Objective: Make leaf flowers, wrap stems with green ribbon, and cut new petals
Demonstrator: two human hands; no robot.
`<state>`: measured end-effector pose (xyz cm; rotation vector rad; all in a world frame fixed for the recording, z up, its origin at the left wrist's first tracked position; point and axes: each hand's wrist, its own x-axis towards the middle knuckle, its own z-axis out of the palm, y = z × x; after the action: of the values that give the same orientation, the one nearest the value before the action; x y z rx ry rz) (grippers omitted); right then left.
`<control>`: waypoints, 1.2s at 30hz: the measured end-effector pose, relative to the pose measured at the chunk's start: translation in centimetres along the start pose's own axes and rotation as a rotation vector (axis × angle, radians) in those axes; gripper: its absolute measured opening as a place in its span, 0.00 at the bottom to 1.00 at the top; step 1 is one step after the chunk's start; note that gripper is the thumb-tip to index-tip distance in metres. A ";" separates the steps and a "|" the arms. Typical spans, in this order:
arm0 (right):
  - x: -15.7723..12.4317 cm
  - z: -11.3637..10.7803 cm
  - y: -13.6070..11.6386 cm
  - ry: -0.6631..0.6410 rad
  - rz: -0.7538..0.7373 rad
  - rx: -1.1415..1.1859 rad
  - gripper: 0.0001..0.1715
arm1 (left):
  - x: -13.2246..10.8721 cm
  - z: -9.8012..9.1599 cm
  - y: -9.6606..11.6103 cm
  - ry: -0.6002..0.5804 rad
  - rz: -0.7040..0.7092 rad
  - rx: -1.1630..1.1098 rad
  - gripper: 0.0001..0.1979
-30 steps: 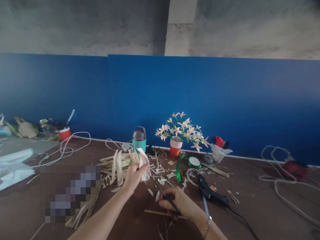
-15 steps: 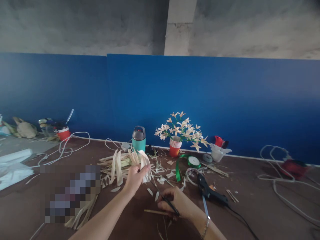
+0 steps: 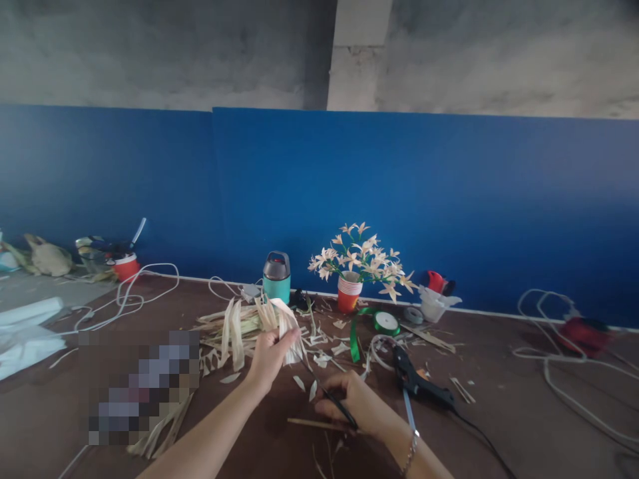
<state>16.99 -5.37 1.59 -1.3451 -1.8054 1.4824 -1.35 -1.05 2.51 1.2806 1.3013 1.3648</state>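
Pinched between the thumb and fingers of my left hand point(image 3: 269, 362) is a pale, dry corn husk strip point(image 3: 285, 319), its upper end folding over to the left. My right hand point(image 3: 357, 402) is closed around black-handled scissors point(image 3: 340, 406), whose blades point up and left at the strip's lower edge. Whether the blades are apart is too small to tell. Below the right hand lies a thin brown stick point(image 3: 312, 423). Beyond my left hand is a pile of dry husk strips point(image 3: 234, 326), and small pale offcuts point(image 3: 322, 360) are scattered around.
A red paper cup point(image 3: 348, 293) holds pale husk flowers point(image 3: 369, 256). Nearby are a green ribbon spool point(image 3: 386, 323), a turquoise flask point(image 3: 277, 279) and a white tub point(image 3: 435, 305). A black glue gun point(image 3: 422, 386) with its cord lies right of my right hand. White cables point(image 3: 554, 372) trail at the sides.
The top of the husk strip has tipped a little to the left. Both hands stay almost where they were.
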 end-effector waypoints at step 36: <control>0.5 0.9 0.4 0.086 -0.057 0.040 0.09 | -0.7 1.5 -1.4 0.127 -0.119 -0.414 0.21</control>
<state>16.19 -5.40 0.81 -1.3065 -1.7370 1.4026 0.09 -1.42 0.98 0.8345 1.0835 1.5501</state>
